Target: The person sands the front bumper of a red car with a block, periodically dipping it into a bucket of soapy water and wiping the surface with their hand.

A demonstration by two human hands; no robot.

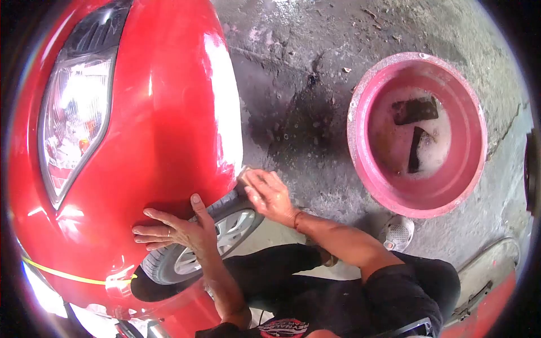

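A red car bumper (pixel 163 129) fills the left of the view, with a white patch (pixel 228 107) along its outer edge. My left hand (pixel 183 228) lies open against the red paint above the wheel, its fingers spread and a ring on one of them. At the lower end of the white patch, my right hand (pixel 269 194) presses a small pale pad (pixel 243 172) to the bumper's edge. Its fingers are closed over the pad and hide most of it. Just below both hands shows the front wheel (pixel 234 228), with a silver rim.
A pink basin (pixel 360 112) of cloudy water stands on the right, with dark flat pieces (pixel 416 111) in it. Wet concrete floor (pixel 298 121) lies between basin and bumper. My shoe (pixel 399 234) is close below the basin. Yellow tape (pixel 73 275) crosses the bodywork at lower left.
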